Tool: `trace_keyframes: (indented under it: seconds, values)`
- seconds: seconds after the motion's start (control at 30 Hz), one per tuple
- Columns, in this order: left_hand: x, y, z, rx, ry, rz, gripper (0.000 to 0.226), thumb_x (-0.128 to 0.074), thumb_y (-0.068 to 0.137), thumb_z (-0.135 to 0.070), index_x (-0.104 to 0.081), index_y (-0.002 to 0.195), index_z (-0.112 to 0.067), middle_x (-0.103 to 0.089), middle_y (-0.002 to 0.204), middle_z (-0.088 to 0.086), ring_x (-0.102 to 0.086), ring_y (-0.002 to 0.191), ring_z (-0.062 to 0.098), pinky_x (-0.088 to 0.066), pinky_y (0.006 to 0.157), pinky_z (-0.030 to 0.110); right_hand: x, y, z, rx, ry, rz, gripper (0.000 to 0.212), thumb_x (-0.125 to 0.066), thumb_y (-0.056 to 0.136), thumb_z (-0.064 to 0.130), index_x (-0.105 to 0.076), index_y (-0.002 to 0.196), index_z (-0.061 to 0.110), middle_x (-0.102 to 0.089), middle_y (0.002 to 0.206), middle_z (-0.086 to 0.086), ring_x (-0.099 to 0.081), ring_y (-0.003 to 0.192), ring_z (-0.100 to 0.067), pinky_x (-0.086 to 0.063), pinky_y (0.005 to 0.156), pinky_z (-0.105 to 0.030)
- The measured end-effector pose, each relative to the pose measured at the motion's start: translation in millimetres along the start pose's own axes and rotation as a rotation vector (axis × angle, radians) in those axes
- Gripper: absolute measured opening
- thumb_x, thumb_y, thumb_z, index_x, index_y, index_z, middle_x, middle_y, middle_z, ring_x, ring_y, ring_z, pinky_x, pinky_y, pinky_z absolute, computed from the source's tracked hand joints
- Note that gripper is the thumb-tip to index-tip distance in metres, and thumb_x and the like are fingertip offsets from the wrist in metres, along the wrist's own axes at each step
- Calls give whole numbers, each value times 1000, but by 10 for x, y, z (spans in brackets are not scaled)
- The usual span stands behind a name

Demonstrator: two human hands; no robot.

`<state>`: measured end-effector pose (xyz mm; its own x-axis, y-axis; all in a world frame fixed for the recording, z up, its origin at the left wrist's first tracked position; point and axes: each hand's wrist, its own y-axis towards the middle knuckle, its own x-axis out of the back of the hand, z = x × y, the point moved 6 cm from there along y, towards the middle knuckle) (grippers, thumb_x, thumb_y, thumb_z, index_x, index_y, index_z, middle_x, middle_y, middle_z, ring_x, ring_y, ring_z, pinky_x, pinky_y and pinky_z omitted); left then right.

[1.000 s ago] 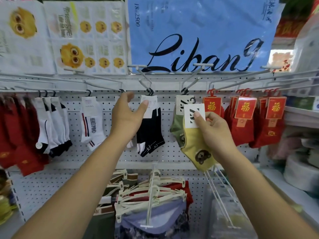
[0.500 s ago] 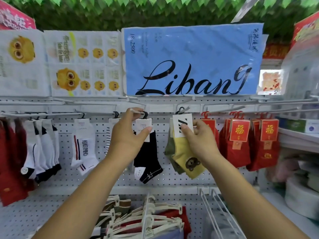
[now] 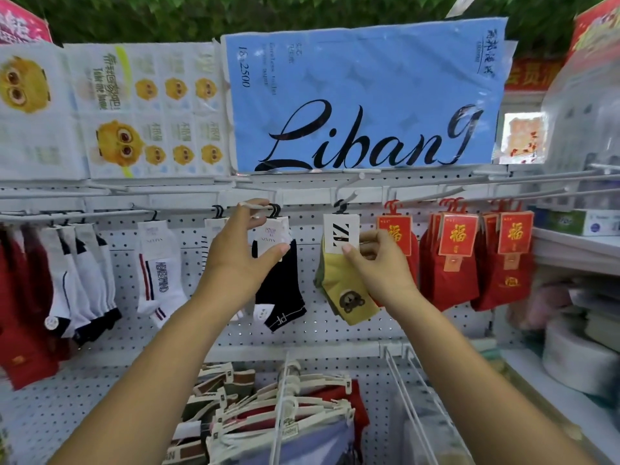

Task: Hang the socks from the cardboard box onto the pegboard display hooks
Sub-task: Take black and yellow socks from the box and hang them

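Left hand [image 3: 240,260] around black socks [image 3: 281,290]; right hand's [image 3: 380,263] pinch on yellow socks [image 3: 335,276]

Right grip [image 3: 379,260] lifted yellow socks [image 3: 349,290] up vs 1 s ago; their hanger's now at the hook [image 3: 345,196]. Left grip [image 3: 235,250] fingers moved up to next hook's tip [image 3: 260,207], thumb under black socks [image 3: 281,290] card.

Yellow socks [image 3: 350,295] with a bear motif hung by a white card [image 3: 339,229] from a hook [image 3: 347,197]; black socks [image 3: 281,280] hung from the next hook [image 3: 259,207].
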<state>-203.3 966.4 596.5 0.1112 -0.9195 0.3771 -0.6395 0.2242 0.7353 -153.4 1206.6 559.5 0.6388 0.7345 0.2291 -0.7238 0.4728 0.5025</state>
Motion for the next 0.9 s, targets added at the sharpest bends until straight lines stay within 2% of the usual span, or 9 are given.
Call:
trace_keyframes:
  seconds: [0.13,0.23,0.33,0.43,0.5,0.57,0.7,0.83,0.9]
  values:
    - [80,-33,-97,28,14,77,61,-79,87,-32,-44,135,-43,-53,126,-26,-48,117,-11,-36,98,18,132,-287,38,45,-37,-86,44,-72,91,35,-50,125,19,-60,115,6,-58,110,-13,-49,93,-30]
    - [199,-150,-161,10,43,71,62,-78,89,-32,-45,141,-39,-51,124,-34,-45,112,-22,-34,95,13,209,-558,108,127,-128,-110,47,-71,91,39,-50,129,21,-57,127,6,-52,118,-10,-43,97,-26]
    - [281,-420,-148,-21,73,102,62,-76,90,-33,-47,145,-36,-49,141,-20,-44,127,-7,-31,104,16,229,-843,210,217,-204,-109,47,-71,91,39,-52,131,22,-57,128,8,-52,120,-7,-42,99,-24]
    - [389,-772,-52,-61,121,152,55,-73,92,-36,-52,143,-34,-46,141,-22,-36,123,-17,-18,95,-6,156,-1160,320,278,-263,-68,45,-69,92,41,-54,132,26,-58,128,11,-53,119,-6,-44,99,-25]
    - [521,-1037,58,-59,148,186,52,-71,94,-37,-53,143,-34,-44,142,-23,-30,120,-26,-14,93,-10,47,-1407,397,302,-287,-35,44,-66,93,45,-55,133,28,-57,126,15,-53,117,-4,-44,98,-24]
    - [713,-1343,203,-42,170,212,52,-69,94,-36,-52,144,-33,-45,144,-22,-31,125,-23,-16,101,-2,-123,-1690,459,300,-307,8,42,-63,94,48,-56,131,30,-57,125,17,-53,117,-1,-44,98,-23]
    - [1198,-2166,665,70,210,262,51,-68,95,-36,-55,143,-27,-50,147,-11,-42,136,5,-30,112,25,-653,-2459,411,195,-265,118,36,-62,93,51,-55,127,41,-57,124,25,-53,117,8,-42,95,-14]
    - [1785,-3147,1123,204,230,309,47,-68,95,-35,-58,140,-25,-50,146,-12,-40,135,3,-30,114,28,-1389,-3429,189,46,-225,268,38,-61,94,52,-54,129,41,-52,123,33,-48,115,17,-40,92,-9]
    - [2077,-3627,1297,276,262,347,45,-69,95,-32,-59,139,-23,-52,148,-6,-43,136,10,-34,115,32,-1779,-3901,106,-26,-213,360,41,-62,92,52,-55,130,36,-50,119,34,-47,111,18,-39,91,-9]
